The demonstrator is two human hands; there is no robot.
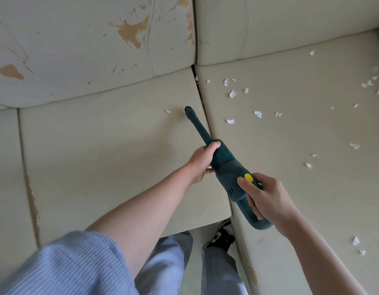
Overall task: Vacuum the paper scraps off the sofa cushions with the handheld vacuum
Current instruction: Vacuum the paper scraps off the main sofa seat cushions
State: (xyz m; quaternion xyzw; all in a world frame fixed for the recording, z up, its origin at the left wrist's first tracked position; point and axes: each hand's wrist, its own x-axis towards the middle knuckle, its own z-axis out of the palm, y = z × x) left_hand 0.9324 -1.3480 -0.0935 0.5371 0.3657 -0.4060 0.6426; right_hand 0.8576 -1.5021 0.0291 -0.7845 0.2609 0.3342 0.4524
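A dark green handheld vacuum [226, 167] with a yellow switch [248, 177] points up and left across the beige sofa. My right hand [267, 199] grips its rear handle, thumb beside the switch. My left hand [202, 162] holds the body where the narrow nozzle begins. The brush tip [189, 110] rests on the middle seat cushion [109, 145], just right of a small white paper scrap [168, 111]. Several white scraps [257, 114] lie scattered over the right seat cushion [290, 135], more at its near right [355, 240].
The back cushions [88, 50] are worn, with tan patches where the cover has peeled. A dark seam [202, 96] separates the middle and right seat cushions. My legs in light trousers and a black-and-white shoe [223, 233] stand at the sofa's front edge.
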